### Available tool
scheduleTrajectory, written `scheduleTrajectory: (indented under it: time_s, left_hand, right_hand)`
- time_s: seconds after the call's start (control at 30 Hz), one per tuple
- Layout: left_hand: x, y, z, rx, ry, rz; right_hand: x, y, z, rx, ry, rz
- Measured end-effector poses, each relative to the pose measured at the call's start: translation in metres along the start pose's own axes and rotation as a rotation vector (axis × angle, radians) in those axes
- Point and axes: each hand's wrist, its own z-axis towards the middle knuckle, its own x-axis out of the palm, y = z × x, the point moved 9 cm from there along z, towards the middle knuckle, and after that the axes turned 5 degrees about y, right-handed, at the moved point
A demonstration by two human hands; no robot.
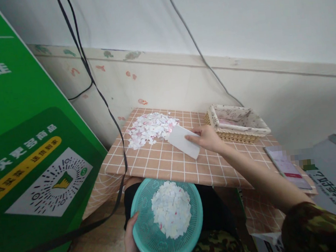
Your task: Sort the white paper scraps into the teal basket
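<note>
My right hand [206,137] pinches a flat white card [184,141] between thumb and fingers, over the tabletop. The card's far edge meets the near right side of a heap of torn paper scraps [149,129], mostly white with some pink. Below the table edge, my left hand [131,238] grips the left rim of a green plastic colander [198,234], which rests at my lap. Inside the colander lies a mound of small white paper scraps [171,209] with a few red bits.
A brown checked cloth covers the table [165,164]. At its back right stands a cloth-lined wicker basket [237,135]; a phone or tablet [288,170] lies at the right end. Black cables [102,96] hang on the left before a green sign [39,146]. The wall is behind.
</note>
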Motion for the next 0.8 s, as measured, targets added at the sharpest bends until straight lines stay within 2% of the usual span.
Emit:
scheduleTrajectory:
  time_s: [0.1, 0.23, 0.33, 0.53, 0.63, 0.8]
  left_hand:
    - [0.005, -0.002, -0.003, 0.007, 0.023, -0.004]
    - [0.005, -0.004, -0.002, 0.038, 0.019, -0.02]
    - [0.006, -0.002, -0.002, 0.025, 0.033, -0.017]
    - [0.005, -0.002, -0.004, 0.008, 0.005, -0.014]
    - [0.003, -0.003, -0.002, 0.03, -0.002, -0.015]
    - [0.006, 0.001, -0.001, 0.007, 0.05, -0.014]
  right_hand:
    - [0.021, -0.011, -0.023, 0.129, -0.076, 0.039]
    - [0.032, -0.034, -0.04, 0.255, -0.23, 0.165]
    - [0.028, -0.054, -0.046, 0.325, -0.302, 0.187]
    - [0.003, -0.086, -0.061, 0.404, -0.398, 0.158]
    - [-0.009, -0.08, -0.059, 0.361, -0.376, 0.09]
    - [-0.017, -0.039, -0.033, 0.165, -0.273, -0.01]
